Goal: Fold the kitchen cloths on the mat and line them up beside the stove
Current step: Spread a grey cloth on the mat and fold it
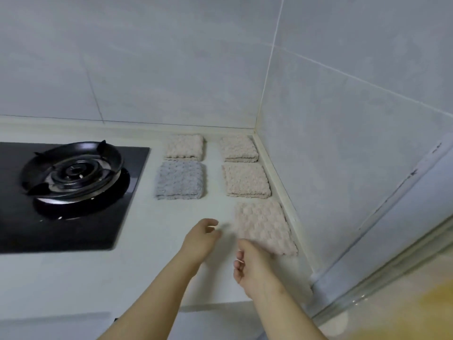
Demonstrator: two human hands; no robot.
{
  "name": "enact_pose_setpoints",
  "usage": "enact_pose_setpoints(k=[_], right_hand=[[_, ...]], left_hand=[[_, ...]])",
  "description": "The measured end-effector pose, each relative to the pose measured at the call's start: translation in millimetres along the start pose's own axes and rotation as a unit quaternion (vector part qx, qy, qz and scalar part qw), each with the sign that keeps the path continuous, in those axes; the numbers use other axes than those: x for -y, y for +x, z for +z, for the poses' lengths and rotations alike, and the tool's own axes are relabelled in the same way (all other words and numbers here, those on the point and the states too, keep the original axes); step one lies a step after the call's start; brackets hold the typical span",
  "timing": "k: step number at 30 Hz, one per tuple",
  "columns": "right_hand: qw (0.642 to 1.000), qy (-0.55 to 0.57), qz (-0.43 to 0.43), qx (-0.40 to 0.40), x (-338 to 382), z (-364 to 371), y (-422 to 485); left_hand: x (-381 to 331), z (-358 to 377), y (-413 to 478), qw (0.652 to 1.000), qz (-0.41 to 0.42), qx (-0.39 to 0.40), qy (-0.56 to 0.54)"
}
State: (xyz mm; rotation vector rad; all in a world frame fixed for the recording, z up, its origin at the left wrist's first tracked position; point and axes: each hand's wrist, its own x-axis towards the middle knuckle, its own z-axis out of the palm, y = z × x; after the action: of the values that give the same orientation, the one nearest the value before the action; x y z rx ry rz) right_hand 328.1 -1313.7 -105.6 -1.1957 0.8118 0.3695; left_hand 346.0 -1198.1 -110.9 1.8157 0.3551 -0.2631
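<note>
Tabletop: a white kitchen tabletop (73, 278) ran back into a corner of pale grey wall tiles (147, 57).
Stove: a black glass gas stove (117, 217) sat set into the tabletop on the left, with a round black burner ring (73, 170) on top.
Left column: just right of the stove lay a folded beige knobbly cloth (184, 147) at the back and a folded grey-blue knobbly cloth (181, 180) in front of it, close together but not touching.
Right column: along the right-hand wall lay a second folded beige cloth (239, 148) in the back corner, a third folded beige cloth (246, 180) in front of it, and a fourth folded beige cloth (263, 227) nearest the person, turned slightly askew to the other two.
Lie of the cloths: all five lay flat on the tabletop as rough squares, none stacked, with a bare strip of tabletop between the two columns.
Left hand: the left hand (203, 238) was just left of the fourth cloth, blurred, its fingers (212, 223) loosely extended toward the cloth and gripping nothing.
Right hand: the right hand (252, 263) was at the near left corner of the fourth cloth and overlapped its edge. Its fingers (239, 263) were loosely curled, and it could not be told whether they pinched the corner or only lay against it.
Arms: both forearms were bare and reached in from the lower edge.
</note>
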Motion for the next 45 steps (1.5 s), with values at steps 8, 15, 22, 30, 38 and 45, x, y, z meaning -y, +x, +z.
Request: enact_pose_setpoints(k=[8, 15, 22, 30, 38, 45], right_hand=[[0.967, -0.183, -0.035, 0.175, -80, 149, -67], [0.892, -0.301, 0.003, 0.336, -223, 283, -174], [0.823, -0.380, 0.008, 0.422, -331, 377, -260], [0.766, -0.435, -0.029, 0.472, -395, 487, -304], [0.746, -0.426, -0.081, 0.506, -441, 652, -310], [0.760, -0.407, -0.114, 0.494, -454, 778, -308]], left_hand=[[62, -167, -85, 0.967, -0.043, -0.183, -0.174], [158, -328, -209, 0.894, -0.089, -0.354, -0.258], [231, -441, -308, 0.832, -0.097, -0.461, -0.291], [271, -545, -343, 0.778, -0.117, -0.537, -0.306], [296, -698, -306, 0.770, -0.113, -0.556, -0.291], [303, -820, -264, 0.789, -0.125, -0.537, -0.271]])
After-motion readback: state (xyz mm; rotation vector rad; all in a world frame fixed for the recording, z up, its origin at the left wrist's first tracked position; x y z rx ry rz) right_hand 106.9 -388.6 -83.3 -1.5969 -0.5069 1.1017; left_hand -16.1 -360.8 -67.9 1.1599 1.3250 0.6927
